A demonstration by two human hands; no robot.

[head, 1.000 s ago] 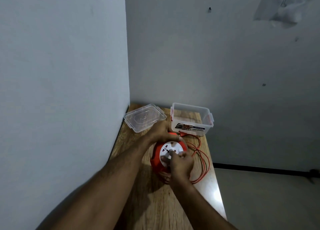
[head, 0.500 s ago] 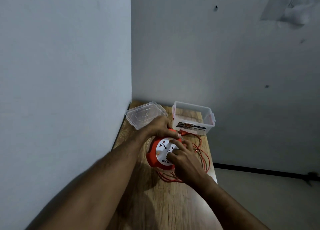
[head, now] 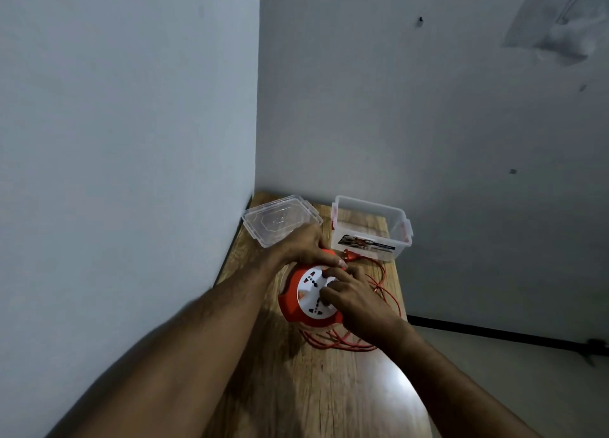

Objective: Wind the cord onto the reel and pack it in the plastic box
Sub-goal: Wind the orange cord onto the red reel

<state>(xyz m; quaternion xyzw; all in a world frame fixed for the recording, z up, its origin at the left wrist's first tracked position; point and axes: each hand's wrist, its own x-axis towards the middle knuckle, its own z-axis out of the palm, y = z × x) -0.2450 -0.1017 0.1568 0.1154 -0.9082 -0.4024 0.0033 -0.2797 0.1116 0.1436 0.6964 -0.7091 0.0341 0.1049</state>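
The right hand's fingers point(head: 333, 286) are curled down onto the white socket face of the reel point(head: 308, 301), apparently around its winding knob, though the knob itself is hidden under them. The left hand point(head: 308, 245) wraps over the reel's far rim, fingers bent around the orange housing to steady it. The reel lies flat near the middle of the table point(head: 296, 388), socket face up.

Winding looks only partly done: several loops of orange cord point(head: 342, 342) lie loose on the wood just beside the reel, on its near and right sides, running up to the plug point(head: 351, 256), which rests against the front wall of the plastic box point(head: 370, 231). The box stands open near the table's far right corner; its lid point(head: 280, 218) lies apart in the far left corner. Packing and closing are not yet begun.

Room is tight. The table's left edge meets the wall, and the loose loops reach close to the right edge, so a strand could slip over as it is drawn in. The near half of the table offers space to work.
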